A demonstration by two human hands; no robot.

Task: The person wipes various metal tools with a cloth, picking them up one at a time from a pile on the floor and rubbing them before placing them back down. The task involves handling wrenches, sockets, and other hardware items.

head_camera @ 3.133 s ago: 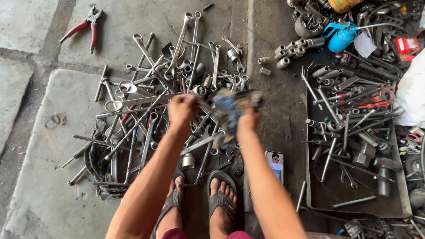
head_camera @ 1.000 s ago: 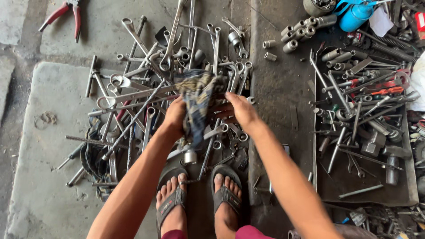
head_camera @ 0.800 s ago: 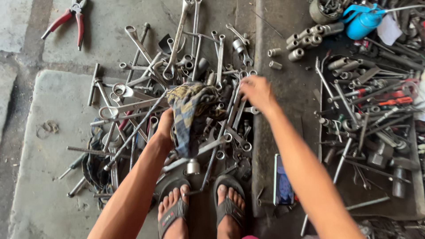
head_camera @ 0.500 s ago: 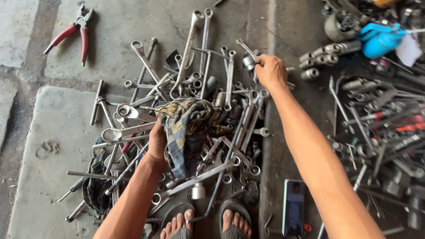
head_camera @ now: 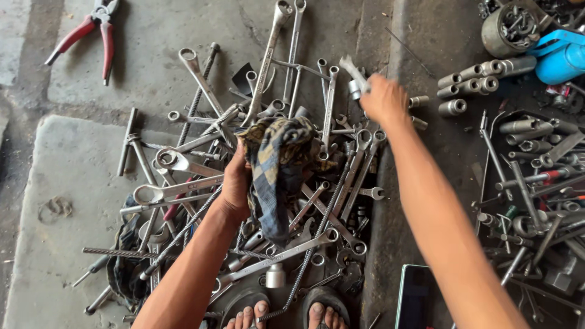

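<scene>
The right hand [head_camera: 382,99] is smeared by motion blur, and so is the wrench [head_camera: 354,72] in it, so the grip cannot be read. The checked rag [head_camera: 277,167] covers the left hand's [head_camera: 236,183] fingers and the spanners beneath it. The phone [head_camera: 417,297] and both sandalled feet [head_camera: 286,314] run off the bottom edge. The blue oil can [head_camera: 563,58] is cut at the right edge.

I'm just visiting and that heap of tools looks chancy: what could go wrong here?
The right hand is lifting a wrench out of the tangled pile; neighbours could shift or slide. Bare toes in sandals sit at the pile's edge. The dangling rag in the left hand might snag on tools.
</scene>
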